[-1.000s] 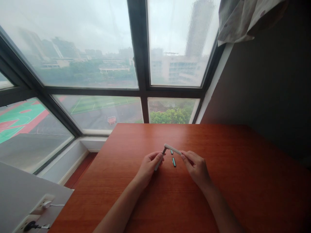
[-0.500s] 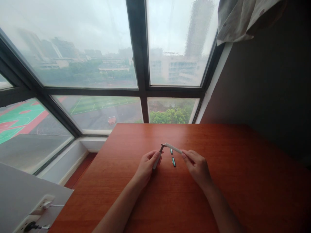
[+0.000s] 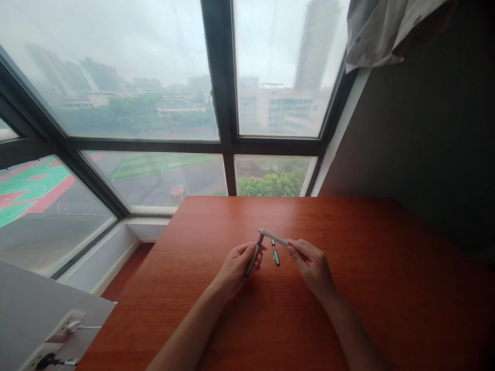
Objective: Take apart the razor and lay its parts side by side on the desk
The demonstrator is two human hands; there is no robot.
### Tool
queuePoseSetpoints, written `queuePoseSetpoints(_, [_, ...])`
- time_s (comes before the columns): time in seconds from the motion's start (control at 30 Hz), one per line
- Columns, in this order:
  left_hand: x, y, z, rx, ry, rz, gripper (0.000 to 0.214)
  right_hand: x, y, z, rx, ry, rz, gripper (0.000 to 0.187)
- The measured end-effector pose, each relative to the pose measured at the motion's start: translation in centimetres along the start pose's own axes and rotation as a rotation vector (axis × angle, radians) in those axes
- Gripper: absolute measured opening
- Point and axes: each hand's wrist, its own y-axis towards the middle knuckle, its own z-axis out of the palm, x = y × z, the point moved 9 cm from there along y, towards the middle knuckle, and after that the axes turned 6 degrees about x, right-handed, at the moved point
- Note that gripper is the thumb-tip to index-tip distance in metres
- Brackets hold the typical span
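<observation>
My left hand (image 3: 238,265) is closed around a slim dark-grey handle with a small crosswise head (image 3: 253,263), a razor-like shape whose kind I cannot make out for sure. Its head points up and away from me. Between the thumb and fingers of my right hand (image 3: 311,263) is a pale slim stick (image 3: 275,237), held slanting up to the left. The stick's far end meets or overlaps the dark handle's head; whether they touch is unclear. On the table between my hands lie two small dark-green, shiny pieces, the nearer piece (image 3: 276,258) and the farther piece (image 3: 273,241), partly covered by the stick.
Both forearms reach over a reddish-brown wooden table (image 3: 367,288). Beyond its far edge stand large windows with dark frames (image 3: 270,148). At lower left, a wall socket (image 3: 67,327) has plugs and cables. A pale cloth (image 3: 379,36) hangs at upper right.
The dark handle has turned in my left hand, and its head now sits lower beside the stick's end. The stick has shifted slightly down and left with my right hand.
</observation>
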Motion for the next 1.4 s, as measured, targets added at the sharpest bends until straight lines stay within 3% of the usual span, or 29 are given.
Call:
queuePoseSetpoints(0.17, [-0.1, 0.0, 0.1, 0.015, -0.009, 0.003, 0.038, -0.1, 0.0, 0.0, -0.002, -0.015, 0.008, 0.028])
queuePoseSetpoints(0.47, [-0.7, 0.3, -1.1, -0.068, 0.049, 0.094, 0.035, -1.1, 0.0, -0.3, -0.037, 0.016, 0.079, 0.029])
queuePoseSetpoints(0.87, [-2.2, 0.2, -2.1, -0.172, 0.196, 0.25, 0.029, -1.9, -0.1, 0.7, 0.058, 0.158, 0.191, 0.038])
queuePoseSetpoints(1.13, [-2.4, 0.1, -2.7, -0.216, 0.232, 0.269, 0.027, -1.8, -0.2, 0.1, 0.027, 0.166, 0.184, 0.035])
queuePoseSetpoints(1.4, [-2.0, 0.5, -3.6, -0.212, 0.214, 0.302, 0.025, -0.5, 0.0, 0.3, 0.043, 0.149, 0.074, 0.025])
